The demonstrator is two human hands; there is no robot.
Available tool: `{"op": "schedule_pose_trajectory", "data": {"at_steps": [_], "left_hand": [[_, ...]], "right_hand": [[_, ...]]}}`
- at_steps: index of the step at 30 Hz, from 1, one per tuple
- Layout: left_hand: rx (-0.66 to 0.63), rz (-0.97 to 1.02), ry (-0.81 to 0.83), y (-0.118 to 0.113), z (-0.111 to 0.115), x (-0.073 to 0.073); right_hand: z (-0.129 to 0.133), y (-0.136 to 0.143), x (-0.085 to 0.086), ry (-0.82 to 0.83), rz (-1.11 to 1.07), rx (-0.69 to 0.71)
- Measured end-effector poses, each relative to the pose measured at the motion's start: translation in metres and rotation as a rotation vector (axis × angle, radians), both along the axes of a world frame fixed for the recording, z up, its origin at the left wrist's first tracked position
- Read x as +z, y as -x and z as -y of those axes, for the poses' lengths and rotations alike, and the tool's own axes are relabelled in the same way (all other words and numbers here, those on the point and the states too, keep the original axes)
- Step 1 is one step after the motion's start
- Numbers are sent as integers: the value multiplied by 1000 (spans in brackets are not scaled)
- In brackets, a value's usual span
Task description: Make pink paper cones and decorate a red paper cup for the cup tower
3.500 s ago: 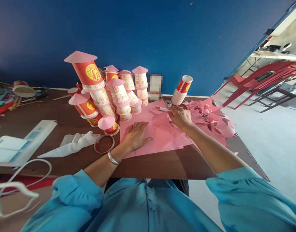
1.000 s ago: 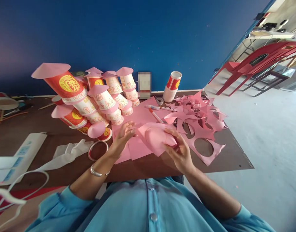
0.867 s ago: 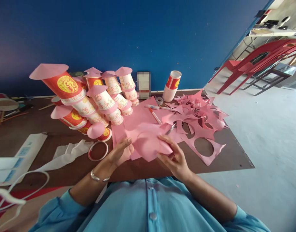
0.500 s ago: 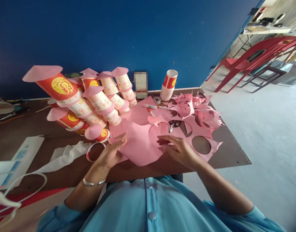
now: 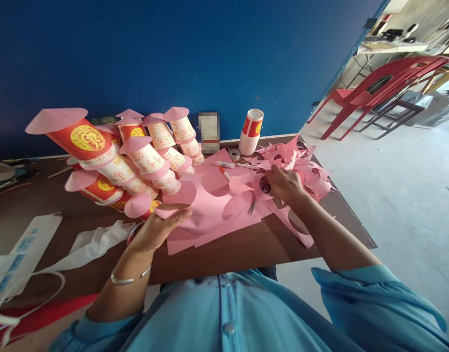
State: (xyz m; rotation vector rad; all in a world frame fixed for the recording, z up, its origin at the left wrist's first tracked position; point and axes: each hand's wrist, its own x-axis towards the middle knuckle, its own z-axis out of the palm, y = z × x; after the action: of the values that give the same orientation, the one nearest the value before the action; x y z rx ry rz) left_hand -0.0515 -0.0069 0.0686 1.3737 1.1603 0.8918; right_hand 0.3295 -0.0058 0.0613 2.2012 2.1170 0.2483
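My left hand (image 5: 162, 226) holds a pink paper piece (image 5: 183, 192) with a rounded edge, thumb on the near side. Below it lie several pink paper sheets (image 5: 210, 215), some with round holes cut out. At the right, my right hand (image 5: 287, 184) is closed with knuckles up, over the edge of the pink scraps. Its fingertips are hidden, so what it grips does not show. Close by its fingers are the dark handles of the scissors (image 5: 265, 186); their blades point toward me, partly covered by pink paper.
Paper-cup towers (image 5: 110, 161) with pink cone roofs crowd the left. Two stacked cups (image 5: 251, 132), a tape roll (image 5: 234, 155) and markers (image 5: 224, 165) sit at the back. Pink scraps (image 5: 283, 154) heap at right. White gauzy material (image 5: 96, 239) lies at left. Red chairs (image 5: 374, 93) stand beyond.
My right hand has left the pink paper in front of me and moved up and right to the scraps. My left hand has moved slightly left, with paper lifted. The scissors' blades have shifted toward me.
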Motion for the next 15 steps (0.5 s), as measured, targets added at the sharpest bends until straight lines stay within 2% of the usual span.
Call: {"op": "schedule_pose_trajectory", "data": {"at_steps": [4,8,11,15], "left_hand": [[112,30,-112,-27,-17,10],[98,4,-43,-43,-33,3],[106,6,22,-41,-36,-8],[136,60,72,-24,-30,-14]], "right_hand": [[-31,-19,19,-137,15,-169],[-57,-42,20,-358,-88,-247],[-70,-60,12,-355,-101,-263],[-75,-79,6,-270,-92,-306]]}}
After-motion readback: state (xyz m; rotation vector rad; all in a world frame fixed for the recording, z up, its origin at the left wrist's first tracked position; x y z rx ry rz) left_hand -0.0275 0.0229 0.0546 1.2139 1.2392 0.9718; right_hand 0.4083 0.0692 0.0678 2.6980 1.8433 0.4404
